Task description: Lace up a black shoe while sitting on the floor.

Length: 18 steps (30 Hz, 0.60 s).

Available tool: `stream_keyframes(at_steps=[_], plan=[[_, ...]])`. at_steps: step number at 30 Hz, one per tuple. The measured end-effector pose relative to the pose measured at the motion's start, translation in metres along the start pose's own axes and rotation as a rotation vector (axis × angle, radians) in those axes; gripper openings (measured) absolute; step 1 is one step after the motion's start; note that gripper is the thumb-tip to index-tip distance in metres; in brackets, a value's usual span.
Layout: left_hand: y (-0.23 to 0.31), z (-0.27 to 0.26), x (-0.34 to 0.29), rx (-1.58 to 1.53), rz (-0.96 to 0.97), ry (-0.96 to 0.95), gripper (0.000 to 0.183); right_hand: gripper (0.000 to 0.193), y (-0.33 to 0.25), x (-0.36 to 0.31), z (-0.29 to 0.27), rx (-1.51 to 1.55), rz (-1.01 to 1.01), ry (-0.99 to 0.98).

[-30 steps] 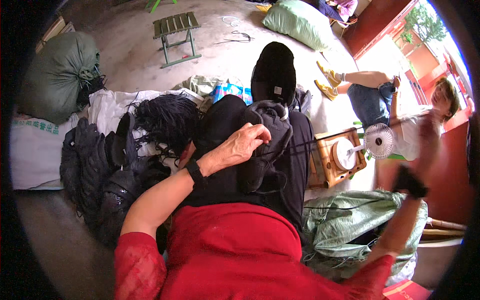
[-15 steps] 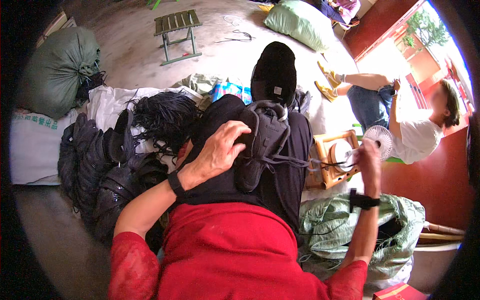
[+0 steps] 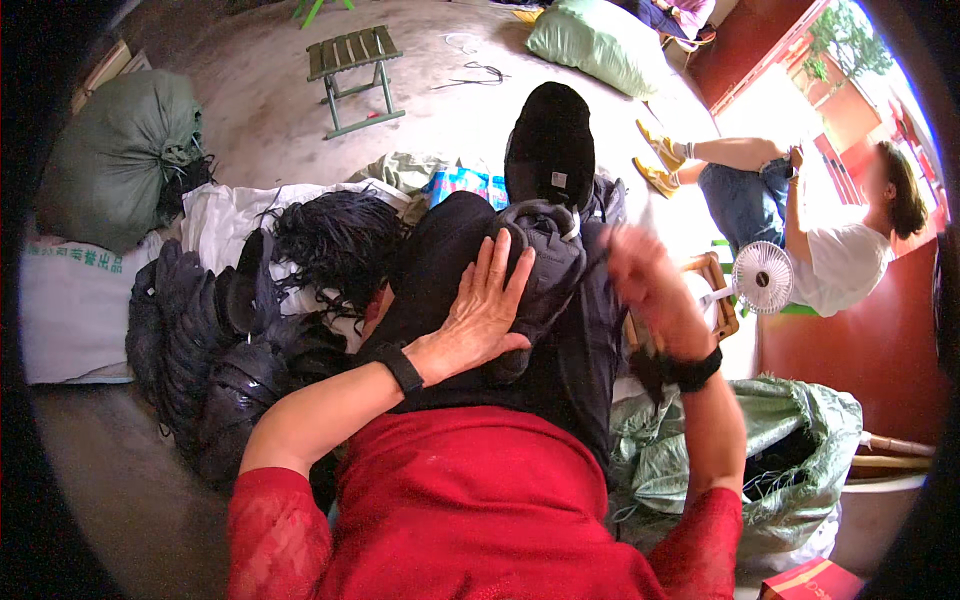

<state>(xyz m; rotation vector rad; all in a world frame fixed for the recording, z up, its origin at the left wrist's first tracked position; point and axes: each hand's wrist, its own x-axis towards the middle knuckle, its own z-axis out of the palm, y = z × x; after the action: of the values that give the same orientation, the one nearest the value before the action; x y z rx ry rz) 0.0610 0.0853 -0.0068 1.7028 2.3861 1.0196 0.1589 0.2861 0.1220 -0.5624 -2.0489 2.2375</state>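
Note:
A dark grey sneaker (image 3: pixel 556 262) rests on my lap, over black trousers. My left hand (image 3: pixel 480 318) lies on the sneaker with its fingers stretched out, hiding part of it. To the right of the sneaker, my right hand (image 3: pixel 655 280) is smeared by motion, and its fingers cannot be made out. Whether it holds a lace I cannot tell. Just beyond the sneaker is a black, sole-shaped piece (image 3: pixel 548 140) with a small white label. A heap of long black laces (image 3: pixel 335 235) lies to the left of my knees.
Several black shoes (image 3: pixel 190 330) are piled at left, near a full green sack (image 3: pixel 125 150). A folding stool (image 3: pixel 355 65) stands ahead. At right are a small white fan (image 3: pixel 762 277), a seated person (image 3: pixel 835 250) and an open green woven sack (image 3: pixel 690 455).
My left hand has come down flat over the sneaker. My right hand, which was stretched out right with the sneaker's laces, has swung back left toward it.

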Motion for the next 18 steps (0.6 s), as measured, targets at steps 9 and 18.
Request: stream_keyframes(at_steps=[9, 18], plan=[[-0.019, -0.024, 0.002, -0.162, 0.137, 0.019, 0.099, 0.023, -0.07, -0.005, 0.022, -0.11, -0.153, 0.043], [-0.002, -0.068, 0.063, -0.563, 0.148, -0.294, 0.048, 0.019, -0.149, -0.077, 0.039, -0.41, -0.606, 0.065]])
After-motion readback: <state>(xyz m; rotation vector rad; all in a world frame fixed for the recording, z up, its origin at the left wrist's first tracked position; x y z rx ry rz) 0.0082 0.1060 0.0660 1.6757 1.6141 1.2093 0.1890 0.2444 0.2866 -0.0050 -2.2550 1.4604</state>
